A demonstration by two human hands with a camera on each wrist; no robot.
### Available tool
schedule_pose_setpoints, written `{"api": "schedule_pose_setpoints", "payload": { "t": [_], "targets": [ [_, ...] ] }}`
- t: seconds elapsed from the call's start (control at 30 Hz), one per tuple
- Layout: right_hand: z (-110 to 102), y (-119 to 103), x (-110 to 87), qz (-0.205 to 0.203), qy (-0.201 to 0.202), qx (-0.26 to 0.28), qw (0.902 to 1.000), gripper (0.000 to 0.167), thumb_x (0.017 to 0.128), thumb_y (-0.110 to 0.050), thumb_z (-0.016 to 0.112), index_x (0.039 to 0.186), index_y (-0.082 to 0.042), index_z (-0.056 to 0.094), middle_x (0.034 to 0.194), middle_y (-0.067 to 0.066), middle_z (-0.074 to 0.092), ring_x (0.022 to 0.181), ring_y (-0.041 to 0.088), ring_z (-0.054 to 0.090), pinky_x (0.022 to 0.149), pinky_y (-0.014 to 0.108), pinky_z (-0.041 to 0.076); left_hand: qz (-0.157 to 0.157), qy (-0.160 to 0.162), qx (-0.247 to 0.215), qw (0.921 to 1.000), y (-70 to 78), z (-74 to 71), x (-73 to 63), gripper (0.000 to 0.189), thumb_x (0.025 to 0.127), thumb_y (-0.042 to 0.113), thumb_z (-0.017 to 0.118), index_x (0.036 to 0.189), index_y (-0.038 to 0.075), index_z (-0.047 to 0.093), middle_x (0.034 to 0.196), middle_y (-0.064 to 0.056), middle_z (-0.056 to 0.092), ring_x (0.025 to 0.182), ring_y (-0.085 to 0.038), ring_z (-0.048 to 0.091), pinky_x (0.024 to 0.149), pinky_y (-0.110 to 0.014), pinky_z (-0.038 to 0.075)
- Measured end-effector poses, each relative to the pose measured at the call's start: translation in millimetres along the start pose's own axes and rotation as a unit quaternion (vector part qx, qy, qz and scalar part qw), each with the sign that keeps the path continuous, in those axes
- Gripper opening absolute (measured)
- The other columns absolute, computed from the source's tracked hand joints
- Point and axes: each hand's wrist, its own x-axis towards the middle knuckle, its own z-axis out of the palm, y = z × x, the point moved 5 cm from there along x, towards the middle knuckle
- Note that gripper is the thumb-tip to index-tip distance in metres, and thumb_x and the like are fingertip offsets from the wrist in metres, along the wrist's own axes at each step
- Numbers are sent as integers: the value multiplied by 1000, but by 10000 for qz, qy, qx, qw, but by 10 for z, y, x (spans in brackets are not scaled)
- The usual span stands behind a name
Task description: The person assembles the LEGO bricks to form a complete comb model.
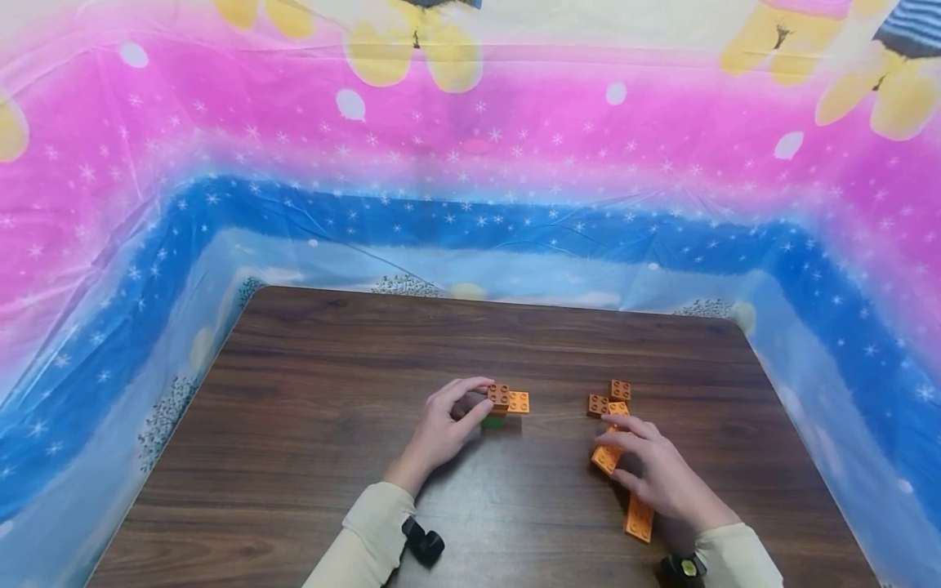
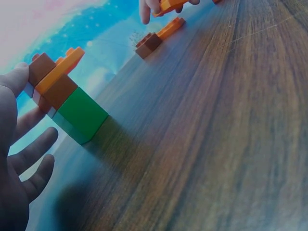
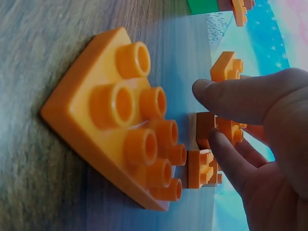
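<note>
Nearest on the bench point(image 1: 515, 514) lies an orange plate point(image 1: 640, 519), far end hidden from above; a second orange plate point(image 1: 606, 459), partly masked, pinched in the right hand point(image 1: 654, 469)'s grip; a brown-and-orange stack point(image 1: 498, 397), green base point(image 2: 83, 115) likewise mostly obscured, pinched by the left hand point(image 1: 439, 426); farthest, a brown brick point(image 1: 621, 390).

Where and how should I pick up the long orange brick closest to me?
Probably pinch the long orange brick by its two long sides, coming from above near its closest end: it lies flat, studs up, narrower across than lengthwise.
</note>
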Motion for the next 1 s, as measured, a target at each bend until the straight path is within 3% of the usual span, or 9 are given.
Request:
{"api": "schedule_pose_setpoints", "payload": {
  "t": [0.2, 0.37, 0.53, 0.73, 1.0],
  "targets": [
    [-7, -16, 29, -208, 160, -86, 9996, 49, 79, -5, 92, 122, -17, 74, 144, 11, 62, 129, 34, 58, 94, 55, 55, -26, -6, 9, 10000, 1, -2, -6, 30, 102, 21, 72, 131, 19, 72, 119, 1, 72, 88, -23, 69, 75, -33, 57],
    [-30, -28, 50, -403, 446, -67, 9982, 47, 79, -8, 92, 121, -15, 74, 131, 8, 68, 114, 23, 60, 81, 40, 58, -65, -17, 15, 10000, 12, -2, -3, 29, 102, 21, 72, 131, 21, 72, 119, 1, 72, 87, -23, 69, 76, -32, 57],
    [-45, -41, 76, -499, 686, -19, 9964, 45, 79, -12, 92, 120, -16, 74, 123, 1, 70, 108, 17, 58, 80, 36, 55, -80, -50, 56, 9999, 23, -9, -4, 30, 102, 22, 72, 132, 20, 72, 120, 0, 71, 87, -24, 69, 76, -32, 57],
    [-61, -53, 127, -316, 761, -37, 9966, 44, 82, -20, 92, 122, -21, 75, 118, -11, 68, 101, 9, 53, 79, 34, 50, -60, -74, 112, 9999, 23, -11, -6, 31, 103, 22, 71, 133, 16, 71, 120, -1, 71, 88, -23, 69, 76, -31, 57],
    [-91, -99, 205, -15, 781, -44, 9969, 43, 84, -31, 90, 124, -23, 75, 111, -13, 64, 99, 7, 51, 77, 34, 49, -35, -61, 109, 9999, 34, -8, -4, 31, 102, 23, 71, 133, 16, 71, 120, -1, 71, 87, -24, 69, 76, -32, 57]
  ]
}}
